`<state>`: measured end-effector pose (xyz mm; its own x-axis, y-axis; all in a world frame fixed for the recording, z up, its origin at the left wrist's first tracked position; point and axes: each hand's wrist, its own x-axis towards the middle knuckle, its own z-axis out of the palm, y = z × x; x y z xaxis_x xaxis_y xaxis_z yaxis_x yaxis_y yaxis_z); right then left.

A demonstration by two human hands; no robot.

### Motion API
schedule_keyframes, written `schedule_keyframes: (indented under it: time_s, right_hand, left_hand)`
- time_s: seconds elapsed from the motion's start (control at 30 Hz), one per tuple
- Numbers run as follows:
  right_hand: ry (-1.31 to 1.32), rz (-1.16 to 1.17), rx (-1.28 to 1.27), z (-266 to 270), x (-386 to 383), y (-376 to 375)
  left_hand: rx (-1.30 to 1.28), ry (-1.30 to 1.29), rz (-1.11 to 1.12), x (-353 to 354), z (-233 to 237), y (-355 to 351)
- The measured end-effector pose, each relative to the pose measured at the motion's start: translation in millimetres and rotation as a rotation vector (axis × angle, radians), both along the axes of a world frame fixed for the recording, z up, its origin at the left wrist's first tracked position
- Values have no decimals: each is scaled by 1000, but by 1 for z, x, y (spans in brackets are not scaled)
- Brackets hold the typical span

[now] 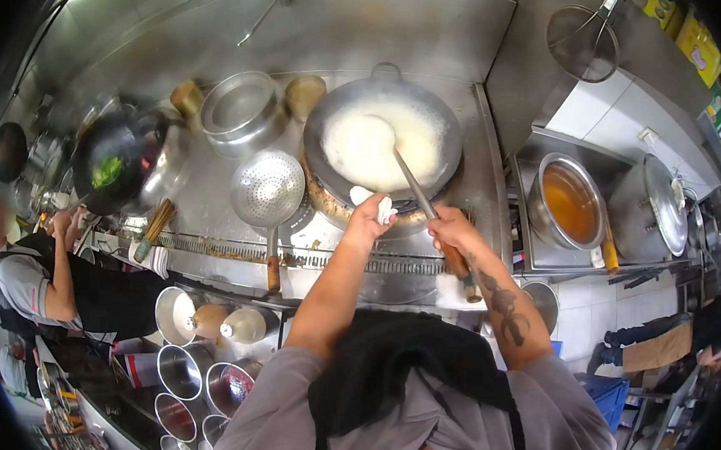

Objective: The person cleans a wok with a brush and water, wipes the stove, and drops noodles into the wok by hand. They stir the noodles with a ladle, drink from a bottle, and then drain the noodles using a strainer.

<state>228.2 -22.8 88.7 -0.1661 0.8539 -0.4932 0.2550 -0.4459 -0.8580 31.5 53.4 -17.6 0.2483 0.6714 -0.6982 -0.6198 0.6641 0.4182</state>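
A large wok point(386, 101) full of white frothy liquid sits on the burner in front of me. My left hand point(371, 215) grips the wok's near rim through a white cloth point(383, 206). My right hand point(452, 230) holds the wooden handle of a long ladle point(403, 176), whose bowl rests in the white liquid.
A perforated skimmer point(268, 188) lies left of the wok, beside a steel bowl point(239, 108). A co-worker at left holds a dark wok point(114, 162) with greens. A pot of orange broth point(569, 202) and a lidded pot point(654, 204) stand right. Steel containers point(192, 364) sit below.
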Motion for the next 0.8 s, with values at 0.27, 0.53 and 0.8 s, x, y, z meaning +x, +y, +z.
schedule_keyframes:
  time_s: [0.27, 0.53, 0.8]
  right_hand:
    - [-818, 5, 547, -33, 60, -41]
    - [-691, -19, 749, -26, 86, -64]
    - [-606, -50, 771, 6, 70, -55]
  left_hand:
    - [85, -8, 52, 1, -5, -11]
    - [201, -154, 167, -19, 2, -63]
    - [201, -397, 212, -48, -2, -86]
